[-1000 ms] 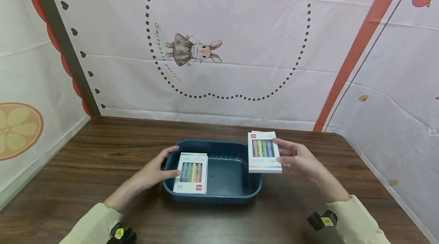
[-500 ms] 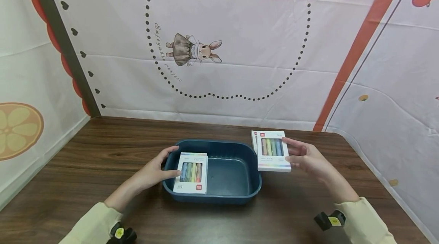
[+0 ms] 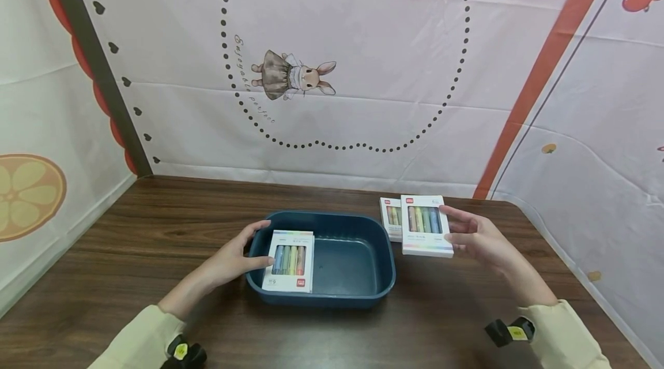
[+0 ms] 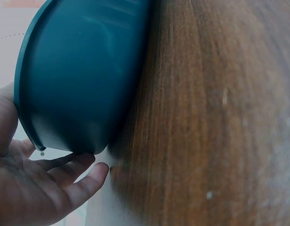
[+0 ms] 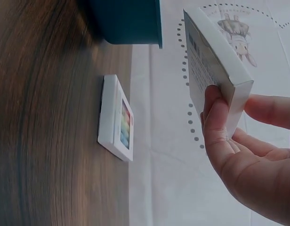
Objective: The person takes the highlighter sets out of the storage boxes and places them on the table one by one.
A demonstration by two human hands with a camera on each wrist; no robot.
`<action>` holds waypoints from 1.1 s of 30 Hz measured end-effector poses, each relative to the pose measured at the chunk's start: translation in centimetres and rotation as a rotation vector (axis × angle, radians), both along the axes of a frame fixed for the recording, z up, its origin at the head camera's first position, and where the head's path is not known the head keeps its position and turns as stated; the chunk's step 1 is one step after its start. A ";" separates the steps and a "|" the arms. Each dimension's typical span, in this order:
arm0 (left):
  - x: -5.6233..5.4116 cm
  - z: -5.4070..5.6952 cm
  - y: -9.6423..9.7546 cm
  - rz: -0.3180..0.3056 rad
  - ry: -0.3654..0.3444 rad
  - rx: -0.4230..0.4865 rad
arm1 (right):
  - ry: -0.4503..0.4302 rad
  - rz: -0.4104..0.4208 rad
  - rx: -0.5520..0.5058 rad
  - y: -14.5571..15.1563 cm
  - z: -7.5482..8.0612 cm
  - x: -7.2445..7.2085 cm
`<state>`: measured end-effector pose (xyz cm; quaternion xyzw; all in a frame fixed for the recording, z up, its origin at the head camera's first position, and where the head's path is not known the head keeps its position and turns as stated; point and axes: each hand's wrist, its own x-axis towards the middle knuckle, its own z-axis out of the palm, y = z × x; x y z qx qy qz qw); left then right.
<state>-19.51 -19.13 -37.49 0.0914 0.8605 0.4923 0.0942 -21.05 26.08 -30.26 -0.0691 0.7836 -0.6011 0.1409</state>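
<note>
My left hand (image 3: 231, 259) grips the left end of a dark blue plastic bin (image 3: 344, 300), its thumb over the rim and its other fingers along the outside wall. Inside the bin's left part lies a white box of crayons (image 3: 287, 283) with a window; the edge of another box seems to show beneath it. Between thumb and fingers my right hand (image 3: 479, 240) pinches a second white crayon box (image 3: 427, 245), raised above the table right of the bin. Behind it, partly covered in the head view, a further crayon box (image 5: 107, 117) lies flat on the table.
The brown wood-grain table (image 3: 155, 230) holds the bin near its middle. A white printed cloth (image 3: 363, 69) hangs behind the table's back edge and along both sides.
My right hand has moved to the right with its crayon box, away from the bin's right end. The box lying on the table behind has come into view. My left hand stays put.
</note>
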 end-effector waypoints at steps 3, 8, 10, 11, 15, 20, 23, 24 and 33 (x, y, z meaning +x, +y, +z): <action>0.0 0.0 0.0 0.001 0.004 -0.003 | 0.009 -0.001 0.008 0.4 0.0 -0.1; -0.1 0.0 0.0 0.003 0.002 -0.009 | 0.025 -0.005 0.028 1.1 -0.3 -0.3; 0.0 0.0 0.0 0.003 0.001 -0.010 | 0.019 -0.011 0.023 1.4 -0.4 -0.3; 0.0 0.0 0.0 0.003 0.000 -0.010 | 0.013 -0.017 0.023 1.6 -0.5 -0.3; 0.0 0.0 0.0 0.001 0.002 -0.007 | 0.000 -0.030 0.036 2.1 -0.7 -0.4; -0.1 -0.1 -0.1 -0.001 0.006 -0.004 | -0.011 -0.042 0.056 2.6 -1.0 -0.4; -0.1 -0.1 -0.1 0.002 0.004 -0.007 | -0.017 -0.042 0.068 2.9 -1.1 -0.4; -0.1 -0.1 -0.1 0.002 0.003 -0.007 | -0.016 -0.040 0.072 3.0 -1.1 -0.4; -0.1 -0.1 0.0 0.001 -0.006 0.003 | -0.045 -0.046 0.077 3.7 -1.8 -0.4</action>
